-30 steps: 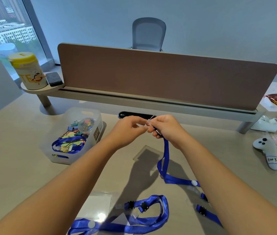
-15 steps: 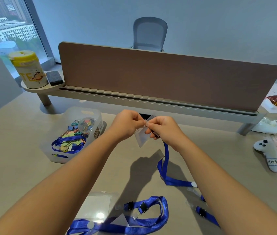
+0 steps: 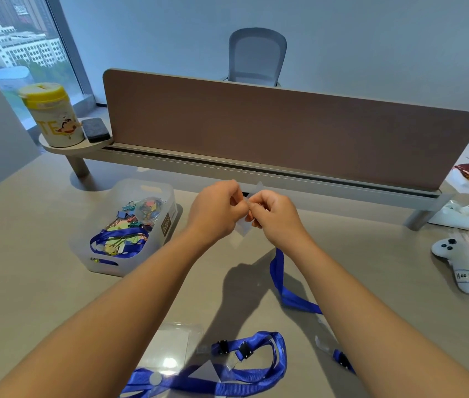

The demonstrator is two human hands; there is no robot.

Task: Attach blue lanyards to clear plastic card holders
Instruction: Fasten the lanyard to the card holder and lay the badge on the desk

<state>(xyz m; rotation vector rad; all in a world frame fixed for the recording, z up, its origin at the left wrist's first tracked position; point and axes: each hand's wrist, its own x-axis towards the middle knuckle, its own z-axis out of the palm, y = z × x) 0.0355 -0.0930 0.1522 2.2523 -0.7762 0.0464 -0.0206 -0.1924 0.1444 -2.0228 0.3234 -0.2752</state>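
Pinching together at the centre of the frame, the left hand (image 3: 216,209) and right hand (image 3: 273,216) meet above the tabletop (image 3: 26,282), and between them sits the clear card holder (image 3: 246,224); the left grip is closed on its upper edge, fingers curled tight; the right grip is closed too, on the holder and the top end of the blue lanyard (image 3: 280,280), though the clip itself is hidden under the fingers; the holder is tilted, one corner poking up above the knuckles toward the upper right, another corner hanging down below the hands, so its long axis runs on a slant from lower left to upper right; the lanyard drops from under the right hand straight down the frame, then bends right along the tabletop and passes beneath the right forearm; at the bottom centre a second blue lanyard (image 3: 244,377) lies looped flat, beside another clear holder (image 3: 170,349) lying flat at its left; middle left, a translucent bin (image 3: 153,193) holds coloured clips and one more blue strap; far right, a white controller (image 3: 454,259) rests on the tabletop.
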